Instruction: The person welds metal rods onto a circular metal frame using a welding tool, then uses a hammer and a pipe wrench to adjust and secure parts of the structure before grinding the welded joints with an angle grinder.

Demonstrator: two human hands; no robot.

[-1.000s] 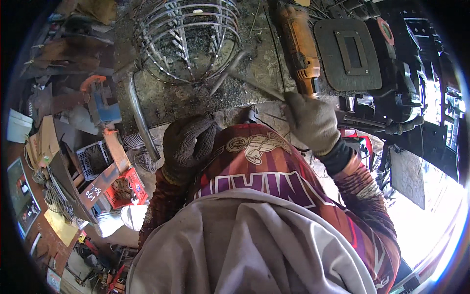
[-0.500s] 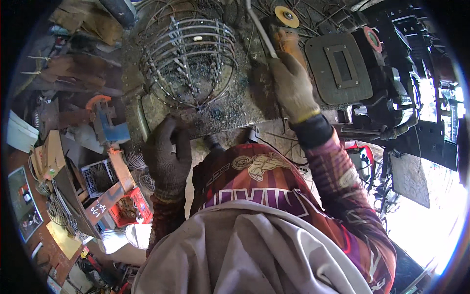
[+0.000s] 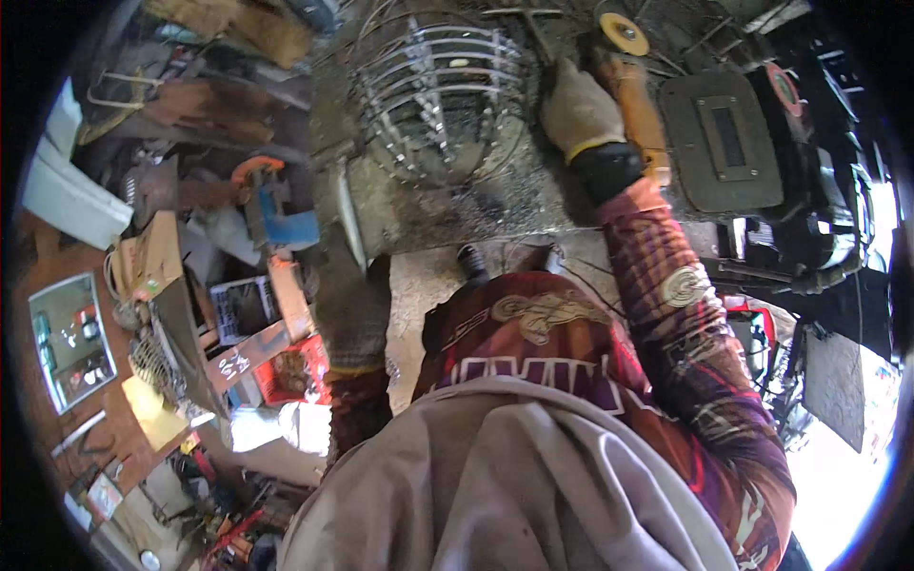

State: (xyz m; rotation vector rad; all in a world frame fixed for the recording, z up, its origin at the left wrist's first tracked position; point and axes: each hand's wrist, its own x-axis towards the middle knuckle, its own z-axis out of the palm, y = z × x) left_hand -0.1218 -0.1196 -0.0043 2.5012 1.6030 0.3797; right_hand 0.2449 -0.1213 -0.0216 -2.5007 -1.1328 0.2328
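My right hand, in a pale work glove, is closed around the metal handle of a T-shaped tool that looks like a chipping hammer. Its crosspiece lies over the far part of the workbench. Left of it stands a domed cage of welded metal rods with spatter about it. Just right of my right hand lies an angle grinder with an orange body and yellow disc. My left hand, in a dark glove, hangs at the bench's near edge by a metal pipe; its fingers are blurred.
A dark welding shield lies right of the grinder, beside a second tool with a red disc. A blue vise-like clamp, a red crate and a grey crate stand to the left. My feet show below the bench.
The view has shifted, so the bench appears farther right and higher. My right hand has lowered the T-shaped tool toward the far bench. My left hand has drawn back from the bench edge.
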